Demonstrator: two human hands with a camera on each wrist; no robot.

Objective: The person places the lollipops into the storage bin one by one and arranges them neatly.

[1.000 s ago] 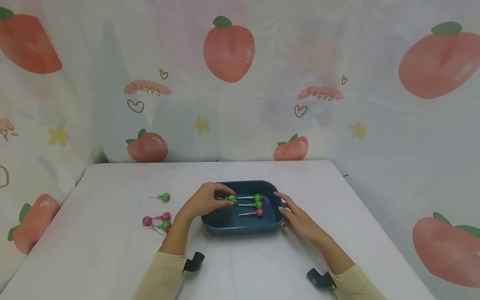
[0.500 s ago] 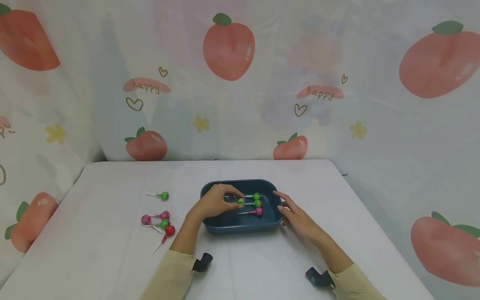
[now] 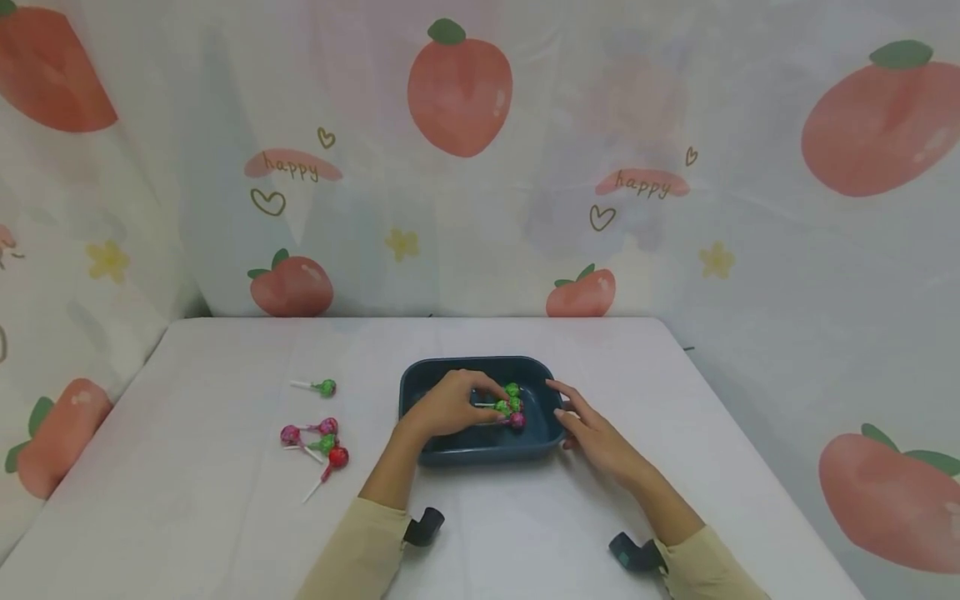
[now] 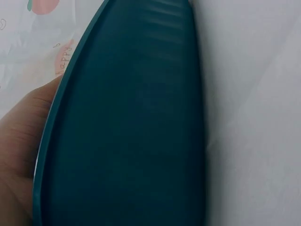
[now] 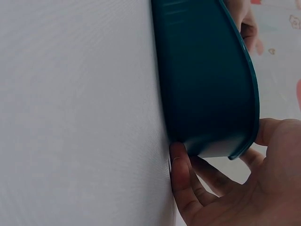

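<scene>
In the head view, a dark blue-green tray (image 3: 480, 455) lies on the table. My left hand (image 3: 448, 406) reaches over its left part and pinches a green lollipop (image 3: 502, 407) by the candy end. Beside that candy are a green lollipop (image 3: 512, 390), another green one partly hidden, and a pink lollipop (image 3: 517, 421). My right hand (image 3: 596, 433) holds the tray's right end, with fingertips over the rim and other fingers low against the outer wall in the right wrist view. The tray wall (image 4: 127, 117) hides the candies in the left wrist view.
Left of the tray, several lollipops lie loosely together, among them a red lollipop (image 3: 338, 457) and a pink one (image 3: 289, 435). A single green lollipop (image 3: 326, 388) lies farther back. A printed cloth wall (image 3: 480, 233) rises behind the white table (image 3: 187, 517).
My left hand has moved right inside the tray with the green lollipop, bringing it up against the other candies. The right hand stays at the tray's right end.
</scene>
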